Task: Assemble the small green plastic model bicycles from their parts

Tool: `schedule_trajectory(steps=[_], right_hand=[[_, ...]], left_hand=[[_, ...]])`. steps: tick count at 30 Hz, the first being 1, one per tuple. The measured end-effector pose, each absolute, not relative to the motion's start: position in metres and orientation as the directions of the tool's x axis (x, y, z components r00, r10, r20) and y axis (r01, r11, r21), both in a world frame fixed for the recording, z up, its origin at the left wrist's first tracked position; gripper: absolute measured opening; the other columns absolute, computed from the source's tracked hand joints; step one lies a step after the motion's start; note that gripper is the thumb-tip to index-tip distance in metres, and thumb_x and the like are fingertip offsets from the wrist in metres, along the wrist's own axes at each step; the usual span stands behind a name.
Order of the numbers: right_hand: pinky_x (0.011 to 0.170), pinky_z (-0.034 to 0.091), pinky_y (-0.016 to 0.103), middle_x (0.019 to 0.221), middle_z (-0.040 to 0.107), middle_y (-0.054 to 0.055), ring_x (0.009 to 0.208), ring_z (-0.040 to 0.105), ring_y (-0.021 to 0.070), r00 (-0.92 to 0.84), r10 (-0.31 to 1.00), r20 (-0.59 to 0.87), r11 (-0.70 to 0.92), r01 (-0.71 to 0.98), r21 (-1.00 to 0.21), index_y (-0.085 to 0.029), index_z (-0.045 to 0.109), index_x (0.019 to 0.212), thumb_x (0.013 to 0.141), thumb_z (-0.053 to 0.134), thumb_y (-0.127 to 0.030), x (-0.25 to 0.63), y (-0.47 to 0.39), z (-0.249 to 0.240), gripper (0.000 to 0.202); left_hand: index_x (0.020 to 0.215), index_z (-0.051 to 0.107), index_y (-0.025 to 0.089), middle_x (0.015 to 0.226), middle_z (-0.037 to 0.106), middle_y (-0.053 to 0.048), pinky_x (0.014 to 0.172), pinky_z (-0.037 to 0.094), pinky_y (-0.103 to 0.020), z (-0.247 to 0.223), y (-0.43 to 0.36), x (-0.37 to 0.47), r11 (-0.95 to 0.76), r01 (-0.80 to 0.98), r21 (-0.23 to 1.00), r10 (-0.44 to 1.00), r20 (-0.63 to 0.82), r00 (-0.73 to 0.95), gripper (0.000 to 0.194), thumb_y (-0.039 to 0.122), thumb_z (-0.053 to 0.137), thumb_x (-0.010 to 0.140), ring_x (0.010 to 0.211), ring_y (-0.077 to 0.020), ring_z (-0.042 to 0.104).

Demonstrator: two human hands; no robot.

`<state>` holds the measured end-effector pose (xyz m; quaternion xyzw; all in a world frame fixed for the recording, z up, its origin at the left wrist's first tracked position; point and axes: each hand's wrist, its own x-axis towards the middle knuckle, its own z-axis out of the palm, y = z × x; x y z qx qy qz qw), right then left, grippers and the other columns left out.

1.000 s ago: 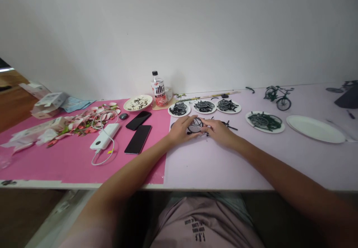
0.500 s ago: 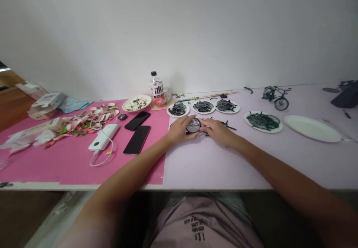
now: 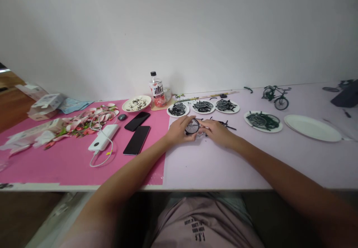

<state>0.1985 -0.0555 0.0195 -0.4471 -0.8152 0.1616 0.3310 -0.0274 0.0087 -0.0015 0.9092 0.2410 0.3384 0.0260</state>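
Observation:
A small black spoked wheel [image 3: 192, 126] is held upright above the pale table [image 3: 218, 166]. My left hand [image 3: 180, 130] grips it from the left, fingers over its top and thumb below. From the right, my right hand [image 3: 214, 130] is pinched at the wheel's edge; whether it holds a separate small piece there is too small to tell. Black bicycle parts [image 3: 228, 125] lie just behind my right hand, partly hidden by it. Farther back stand white plates of black parts, one at the left [image 3: 178, 109], one in the middle [image 3: 203, 106] and one at the right [image 3: 227, 106].
An assembled toy bicycle [image 3: 276, 96] stands at the back right, behind a plate of dark green parts [image 3: 263, 121] and an empty oval plate [image 3: 311, 128]. Two phones [image 3: 137, 140], a power bank [image 3: 103, 137], a bowl [image 3: 137, 103] and a bottle [image 3: 157, 91] are on the left.
The wheel and my left hand have shifted very slightly left. My right hand stays pinched at the wheel's edge.

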Motion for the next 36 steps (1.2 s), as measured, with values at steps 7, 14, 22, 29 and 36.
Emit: schedule_trajectory(steps=[7,14,22,29,36], right_hand=[[0.088,0.053,0.038,0.098,0.075,0.009,0.090,0.067,0.0238,-0.403,0.832,0.382,0.555,0.605,-0.571,-0.023,0.072,0.131,0.099,0.052,-0.018,0.197,-0.057,0.020,0.038],[0.087,0.051,0.036,0.097,0.074,0.010,0.089,0.064,0.0231,-0.431,0.824,0.367,0.566,0.631,-0.530,-0.019,0.077,0.107,0.099,0.054,-0.018,0.193,-0.062,0.023,0.024],[0.085,0.053,0.036,0.106,0.074,0.010,0.088,0.066,0.0222,-0.337,0.843,0.419,0.529,0.657,-0.537,-0.023,0.076,0.121,0.103,0.055,-0.035,0.196,-0.061,0.025,0.030],[0.082,0.054,0.036,0.114,0.072,0.010,0.073,0.061,0.0170,-0.249,0.858,0.449,0.490,0.657,-0.573,-0.023,0.074,0.124,0.103,0.054,-0.039,0.194,-0.064,0.025,0.033],[0.083,0.055,0.036,0.102,0.072,0.010,0.095,0.065,0.0234,-0.308,0.831,0.463,0.542,0.634,-0.551,-0.023,0.077,0.114,0.103,0.053,-0.034,0.193,-0.064,0.028,0.028]], left_hand=[[0.136,0.059,0.021,0.119,0.070,-0.013,0.093,0.059,-0.040,0.002,0.004,-0.029,-0.871,0.437,0.224,0.479,0.587,0.653,0.062,0.045,0.073,0.080,0.109,-0.0291,0.070],[0.129,0.063,0.020,0.108,0.071,-0.012,0.083,0.059,-0.035,-0.003,0.004,-0.026,-0.881,0.456,0.128,0.439,0.584,0.683,0.052,0.049,0.068,0.086,0.101,-0.0267,0.072],[0.142,0.047,0.014,0.119,0.071,-0.016,0.087,0.060,-0.039,0.021,0.024,-0.049,-0.810,0.550,0.202,0.534,0.641,0.551,0.074,0.056,0.071,0.086,0.102,-0.0288,0.073],[0.119,0.057,0.017,0.100,0.074,-0.010,0.077,0.055,-0.035,0.050,0.034,-0.075,-0.702,0.680,0.212,0.661,0.550,0.510,0.054,0.062,0.061,0.090,0.088,-0.0263,0.072],[0.106,0.061,0.019,0.086,0.075,-0.010,0.065,0.045,-0.031,0.046,0.030,-0.066,-0.603,0.785,0.138,0.793,0.204,0.573,0.053,0.070,0.053,0.092,0.075,-0.0278,0.069]])
